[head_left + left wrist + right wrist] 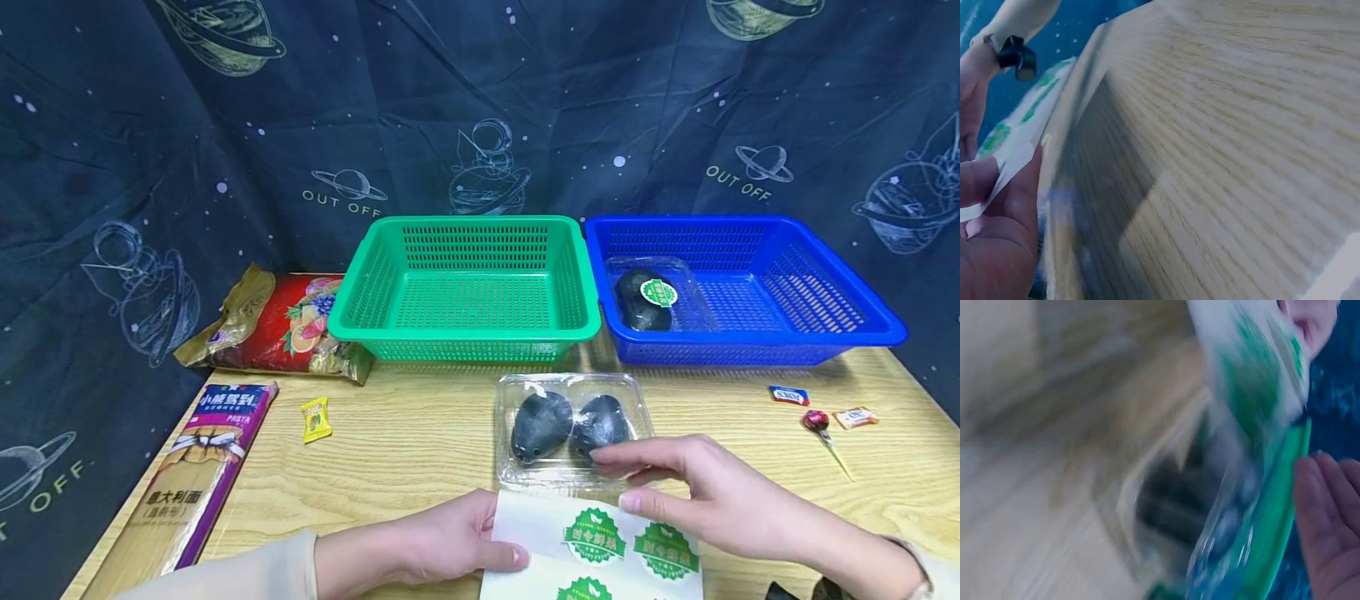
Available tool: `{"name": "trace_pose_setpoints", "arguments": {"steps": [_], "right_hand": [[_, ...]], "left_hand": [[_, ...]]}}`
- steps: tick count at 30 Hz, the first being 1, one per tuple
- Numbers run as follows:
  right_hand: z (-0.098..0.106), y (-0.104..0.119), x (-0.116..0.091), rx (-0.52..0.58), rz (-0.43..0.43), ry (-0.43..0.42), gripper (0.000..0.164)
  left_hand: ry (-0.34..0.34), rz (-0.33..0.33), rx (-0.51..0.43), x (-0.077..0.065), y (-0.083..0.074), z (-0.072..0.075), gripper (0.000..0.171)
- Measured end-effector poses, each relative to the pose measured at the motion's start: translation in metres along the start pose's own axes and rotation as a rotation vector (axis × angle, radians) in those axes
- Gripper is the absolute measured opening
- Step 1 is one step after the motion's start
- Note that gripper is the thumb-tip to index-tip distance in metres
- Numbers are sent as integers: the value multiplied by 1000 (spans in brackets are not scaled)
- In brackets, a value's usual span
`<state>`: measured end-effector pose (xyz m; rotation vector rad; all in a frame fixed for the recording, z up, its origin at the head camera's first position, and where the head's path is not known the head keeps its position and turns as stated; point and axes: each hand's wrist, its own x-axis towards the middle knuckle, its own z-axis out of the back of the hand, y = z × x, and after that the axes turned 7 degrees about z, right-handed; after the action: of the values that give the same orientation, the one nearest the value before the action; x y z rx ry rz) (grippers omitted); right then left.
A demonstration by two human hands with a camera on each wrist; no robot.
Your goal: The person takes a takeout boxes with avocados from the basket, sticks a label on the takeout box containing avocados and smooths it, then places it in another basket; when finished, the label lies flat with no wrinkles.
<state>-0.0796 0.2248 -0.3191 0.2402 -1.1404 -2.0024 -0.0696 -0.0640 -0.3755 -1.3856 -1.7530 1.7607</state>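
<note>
My left hand [453, 537] grips the edge of a white sheet of round green stickers [536, 521], thumb on top; the left wrist view shows the sheet between thumb and fingers. My right hand [701, 496] hovers over the sheet's right side, fingers extended, thumb beside a sticker, nothing visible between them. Its fingertips overlap the near part of a clear plastic clamshell box [505, 454]; whether they touch it, I cannot tell. Inside lie two dark oval fruits, one on the left [542, 425] and one on the right [600, 421]. The right wrist view is blurred.
Behind the box stand a green basket [465, 335] and a blue basket [750, 337], which holds another box with a stickered dark fruit [641, 312]. Left lie a red bag [277, 325], pasta [202, 467] and a yellow candy [317, 419]; right, a lollipop [816, 421] and small candies [789, 395].
</note>
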Motion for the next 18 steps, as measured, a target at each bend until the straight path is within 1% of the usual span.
{"name": "trace_pose_setpoints", "arguments": {"steps": [1,3,5,6,9,12,13,15,18], "right_hand": [[-3,0,1,1,16,36,35],[-8,0,2,4,20,72,35],[-10,-1,4,-5,14,77,34],[-11,-1,4,3,-6,71,33],[-10,-3,7,66,-61,57,28],[-8,-4,9,122,-89,66,23],[-8,-4,10,125,-88,72,22],[-7,-3,12,114,-89,89,19],[-7,-2,16,86,-83,114,17]], "left_hand": [[-9,3,-20,0,0,0,31],[-14,2,-56,1,1,0,32],[0,0,-99,2,1,1,33],[9,1,-117,2,1,1,33],[40,0,-154,3,0,2,34],[112,-2,-206,4,-3,4,38],[139,-8,-222,4,-5,4,39],[202,-24,-259,6,-7,6,42],[269,-45,-310,10,-12,8,45]]}}
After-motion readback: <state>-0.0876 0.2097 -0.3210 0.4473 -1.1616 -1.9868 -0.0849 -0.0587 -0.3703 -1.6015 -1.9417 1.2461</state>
